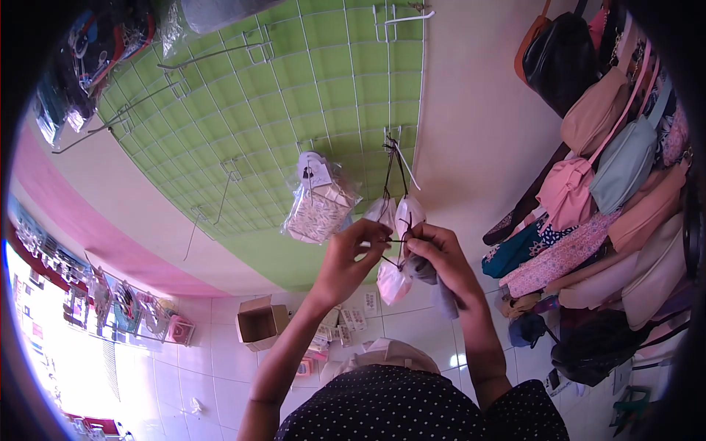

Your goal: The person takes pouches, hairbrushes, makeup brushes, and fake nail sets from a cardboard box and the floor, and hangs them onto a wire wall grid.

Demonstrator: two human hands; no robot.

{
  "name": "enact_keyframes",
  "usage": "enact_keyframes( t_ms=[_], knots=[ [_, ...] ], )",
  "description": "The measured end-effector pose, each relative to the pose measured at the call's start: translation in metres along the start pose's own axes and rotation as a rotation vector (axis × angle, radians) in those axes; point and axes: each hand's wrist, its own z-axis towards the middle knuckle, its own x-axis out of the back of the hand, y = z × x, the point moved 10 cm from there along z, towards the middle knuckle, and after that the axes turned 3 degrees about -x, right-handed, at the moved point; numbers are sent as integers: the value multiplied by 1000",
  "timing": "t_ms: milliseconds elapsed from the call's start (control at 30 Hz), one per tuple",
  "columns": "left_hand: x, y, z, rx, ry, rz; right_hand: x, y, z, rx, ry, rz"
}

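Note:
In front of the wire grid, my left hand (348, 259) pinches a thin dark cord (395, 241) between thumb and fingertips. My right hand (440, 253) is closed on the same cord, which runs between the two hands. A grey cloth-like bundle (421, 269) hangs under my right fingers; whether they grip it too is hard to tell. Just below the cord is a small white-pink pouch (393, 282). Behind my fingers, more pale pouches (411, 209) hang by dark drawstrings from a grid hook (404, 163). Left of them hangs a plastic-wrapped patterned item (318, 209).
The white wire grid (323, 81) on the green wall carries several protruding hooks. Many bags (570, 192) hang at the right. An open cardboard box (262, 324) and small packets (354, 318) lie on the tiled floor. A rack of goods (129, 305) stands at left.

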Motion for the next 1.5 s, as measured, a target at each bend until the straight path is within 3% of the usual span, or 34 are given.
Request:
enact_keyframes(
  t_ms=[33, 100, 167, 233, 367, 633, 733, 800, 1000, 1067, 1100, 1133, 1167, 1233, 1267, 1367, 1400, 1500],
  knots=[
    [-5, 3, 4, 0, 1, -2, 2, -3, 1, -1, 0, -1],
    [-12, 45, 8, -315, 125, 451, -4, -15, 2, 24, -71, -118],
    [-14, 31, 17, -292, 52, 356, 2, -18, 4, -30, -66, -116],
    [-33, -1, 23, 0, -250, -15, 7, -16, 7, -98, -143, -220],
    [-22, -14, 41, 54, -232, 48, 20, -29, 18, -115, -159, -325],
    [11, -59, 115, 152, -35, -79, 93, -21, 108, -9, 37, -433],
    [20, -73, 134, 172, 140, -154, 104, -22, 131, 29, 89, -445],
    [40, -79, 147, 79, 319, -155, 108, -21, 143, 57, 102, -441],
    [64, -115, 153, 95, 525, 263, 128, 4, 174, 175, 226, -456],
    [59, -122, 129, -7, 648, 426, 128, 23, 175, 74, 253, -426],
    [47, -133, 122, 55, 501, 554, 130, 35, 174, -38, 246, -421],
    [34, -116, 90, -107, 494, 608, 129, 47, 170, -150, 248, -422],
    [22, -119, 58, -159, 511, 670, 119, 39, 162, -47, 282, -450],
    [1, -127, 3, -192, 250, 622, 132, 53, 146, 7, 497, -404],
    [-6, -150, -28, -102, 149, 608, 138, 60, 131, -7, 585, -356],
    [16, -245, -149, 251, 319, 520, 153, 122, 98, 9, 520, -393],
    [28, -278, -197, 433, 419, 461, 146, 148, 85, -86, 380, -616],
    [52, -357, -345, 1019, 704, 382, 124, 246, 19, -444, 221, -758]
  ],
)
